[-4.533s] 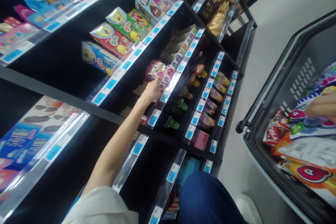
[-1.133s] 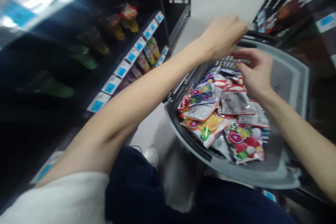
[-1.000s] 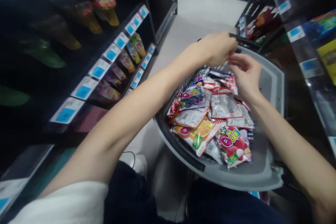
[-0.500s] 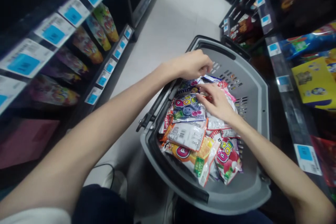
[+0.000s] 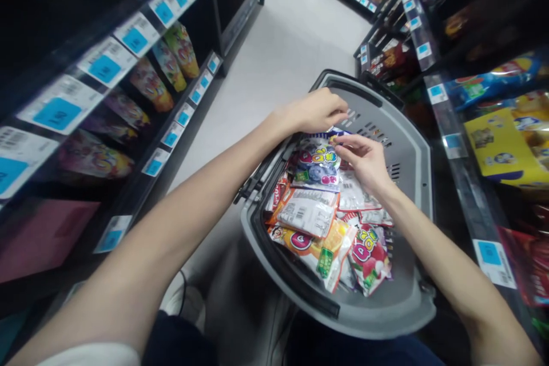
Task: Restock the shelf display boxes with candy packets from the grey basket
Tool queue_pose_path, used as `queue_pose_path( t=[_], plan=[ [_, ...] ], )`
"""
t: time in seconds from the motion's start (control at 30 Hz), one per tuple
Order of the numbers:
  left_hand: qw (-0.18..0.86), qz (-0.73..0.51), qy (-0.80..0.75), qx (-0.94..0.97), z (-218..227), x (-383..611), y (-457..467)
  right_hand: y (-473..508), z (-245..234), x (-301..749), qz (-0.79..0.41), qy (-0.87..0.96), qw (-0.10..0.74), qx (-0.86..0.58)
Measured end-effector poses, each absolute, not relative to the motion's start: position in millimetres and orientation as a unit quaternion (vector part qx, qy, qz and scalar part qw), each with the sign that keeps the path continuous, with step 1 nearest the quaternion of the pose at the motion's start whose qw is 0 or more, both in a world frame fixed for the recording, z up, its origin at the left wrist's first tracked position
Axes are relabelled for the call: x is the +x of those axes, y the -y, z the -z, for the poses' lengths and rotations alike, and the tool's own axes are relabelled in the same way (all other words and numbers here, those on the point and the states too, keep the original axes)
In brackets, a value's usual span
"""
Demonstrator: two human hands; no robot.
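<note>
In the head view, a grey shopping basket [image 5: 412,160] holds a heap of gummy candy bags. My right hand [image 5: 369,163] reaches in from the right, thumb and forefinger pinched at the top corner of a purple candy bag [image 5: 317,166] with blueberries printed on it. Over the far part of the heap is my left hand [image 5: 322,110], its fingers curled down; what they hold, if anything, is hidden. Nearer me lie a bag with its white barcode side up [image 5: 309,211], an orange candy bag [image 5: 317,249] and a red-and-white candy bag [image 5: 369,257].
Shelves with price tags [image 5: 105,68] and snack pouches [image 5: 150,83] run along the left. On the right shelf sit a yellow pack [image 5: 495,143] and a blue bag [image 5: 493,80]. Pale floor [image 5: 295,23] stretches ahead between the shelves.
The purple candy bag's top has risen slightly, and my right hand's fingers have closed at its corner. My left hand stays curled over the heap. The view has shifted a little.
</note>
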State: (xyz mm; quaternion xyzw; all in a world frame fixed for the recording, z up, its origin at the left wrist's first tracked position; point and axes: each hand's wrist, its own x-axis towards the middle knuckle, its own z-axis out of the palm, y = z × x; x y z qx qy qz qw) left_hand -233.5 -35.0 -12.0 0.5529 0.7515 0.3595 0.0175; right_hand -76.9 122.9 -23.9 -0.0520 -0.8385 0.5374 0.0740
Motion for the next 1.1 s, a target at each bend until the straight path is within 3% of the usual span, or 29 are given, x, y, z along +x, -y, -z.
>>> queue_pose_path(
  t=[0.1, 0.2, 0.43, 0.63, 0.93, 1.1],
  plan=[
    [0.029, -0.383, -0.745, 0.546, 6.4, -229.5, 39.4, -134.4, 19.7, -82.2, -0.601, 0.781, 0.151, -0.079],
    [0.048, -0.401, -0.739, 0.539, 4.5, -229.7, 43.2, -142.4, 17.5, -85.3, -0.586, 0.785, 0.172, -0.099],
    [0.063, -0.533, -0.722, 0.436, 9.4, -234.3, 47.2, -126.4, 12.3, -77.7, -0.609, 0.788, 0.018, -0.088],
    [0.05, -0.612, -0.69, 0.383, 19.0, -241.4, 43.4, -118.2, 5.8, -71.4, -0.595, 0.789, -0.036, -0.152],
    [0.036, -0.688, -0.646, 0.33, 29.1, -251.4, 39.9, -112.6, 5.1, -74.5, -0.602, 0.769, -0.018, -0.216],
    [0.049, -0.693, -0.655, 0.297, 30.1, -252.5, 37.3, -114.9, -9.3, -72.5, -0.539, 0.792, -0.002, -0.285]
  ],
)
